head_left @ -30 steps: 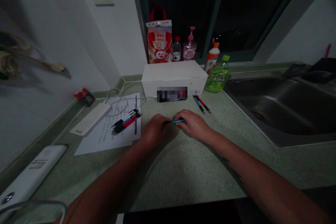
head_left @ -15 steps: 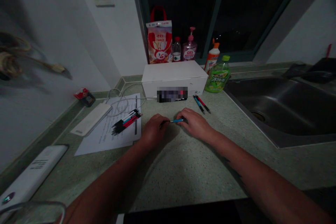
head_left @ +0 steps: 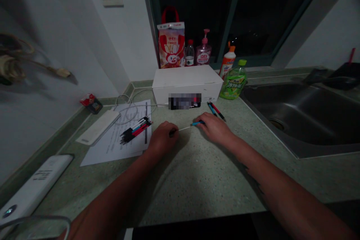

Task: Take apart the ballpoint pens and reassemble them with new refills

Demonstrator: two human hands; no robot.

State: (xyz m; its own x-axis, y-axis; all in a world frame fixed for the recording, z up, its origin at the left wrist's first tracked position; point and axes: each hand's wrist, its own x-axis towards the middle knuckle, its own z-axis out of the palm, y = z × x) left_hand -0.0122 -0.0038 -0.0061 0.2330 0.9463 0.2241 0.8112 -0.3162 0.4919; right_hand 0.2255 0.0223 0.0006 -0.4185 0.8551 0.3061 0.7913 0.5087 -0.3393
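Low over the counter, my left hand is closed round the dark front part of a pen. A thin whitish refill sticks out of that part toward the right. My right hand pinches the blue pen barrel, whose open end is apart from or just at the refill's tip; I cannot tell which. Behind my right hand lie a blue pen and a red pen, side by side. To the left, several black, blue and red pens lie in a bunch on printed paper.
A white box with a phone leaning on it stands behind my hands. A green bottle is beside it, near the sink. White devices and a cable lie left.
My right hand has moved right and slightly away from me with the blue barrel, and the refill now shows between the two pen parts. My left hand has hardly moved.
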